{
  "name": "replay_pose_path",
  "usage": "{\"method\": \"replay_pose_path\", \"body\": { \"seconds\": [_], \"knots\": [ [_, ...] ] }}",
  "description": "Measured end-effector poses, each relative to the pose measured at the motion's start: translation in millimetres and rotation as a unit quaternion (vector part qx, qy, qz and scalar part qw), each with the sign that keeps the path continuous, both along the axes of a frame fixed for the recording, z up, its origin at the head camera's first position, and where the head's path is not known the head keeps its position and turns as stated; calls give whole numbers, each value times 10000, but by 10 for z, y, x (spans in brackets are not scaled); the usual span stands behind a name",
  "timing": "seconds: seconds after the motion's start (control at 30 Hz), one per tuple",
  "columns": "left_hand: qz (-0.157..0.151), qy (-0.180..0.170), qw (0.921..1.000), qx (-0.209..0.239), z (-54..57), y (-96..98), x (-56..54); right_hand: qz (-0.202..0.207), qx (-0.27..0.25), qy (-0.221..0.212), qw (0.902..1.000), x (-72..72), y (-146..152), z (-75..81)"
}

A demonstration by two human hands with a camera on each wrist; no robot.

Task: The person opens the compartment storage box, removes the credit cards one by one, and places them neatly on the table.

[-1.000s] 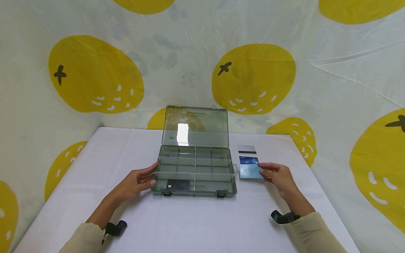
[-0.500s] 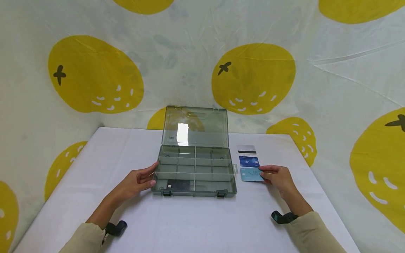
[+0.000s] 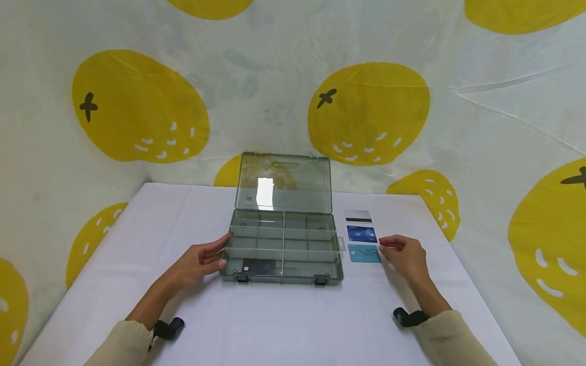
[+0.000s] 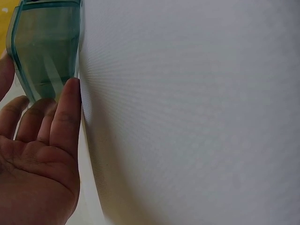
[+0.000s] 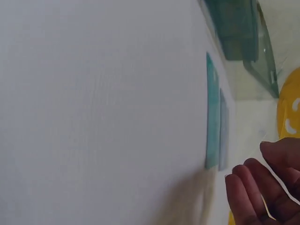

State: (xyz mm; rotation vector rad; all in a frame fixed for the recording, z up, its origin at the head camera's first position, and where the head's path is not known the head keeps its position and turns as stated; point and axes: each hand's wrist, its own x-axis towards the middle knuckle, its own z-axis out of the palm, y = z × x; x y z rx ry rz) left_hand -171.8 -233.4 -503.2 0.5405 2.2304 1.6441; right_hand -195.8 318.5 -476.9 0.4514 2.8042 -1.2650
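My left hand (image 3: 194, 267) rests against the left side of a smoky translucent divider box (image 3: 281, 281). Its fingertips touch the side wall, as the left wrist view also shows, and nothing lies in the palm. A dark card (image 3: 258, 267) lies in the box's front left compartment. Right of the box, three cards lie flat in a column: a light blue card (image 3: 363, 253) in front, a dark blue card (image 3: 360, 234) behind it, and a silver card with a black stripe (image 3: 357, 215) farthest back. My right hand (image 3: 407, 256) hovers beside the light blue card's right end, fingers loosely bent and holding nothing.
The box's lid (image 3: 284, 183) stands raised at the back. A clear hanging tab (image 3: 341, 244) juts from the box's right side. White cloth covers the table (image 3: 284, 325), and a fruit-patterned curtain (image 3: 265, 91) hangs behind.
My right hand has lowered the light blue card to the table, drawn it clear of the dark blue one and let it go. The left hand keeps its place on the box.
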Motion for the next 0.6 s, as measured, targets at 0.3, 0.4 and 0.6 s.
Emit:
{"method": "replay_pose_path", "body": {
  "seconds": [0.3, 0.4, 0.6],
  "knots": [
    [-29, -3, 10000, 71, 19, 11, 3, 614, 51, 1039, 9927, 166, -454, 264],
    [-25, 1, 10000, 76, 10, 8, 4, 923, -181, 1296, 9871, 208, -628, 321],
    [-22, -8, 10000, 84, -4, 2, 6, 1493, -648, 1450, 9759, 304, -956, 410]
  ]
}}
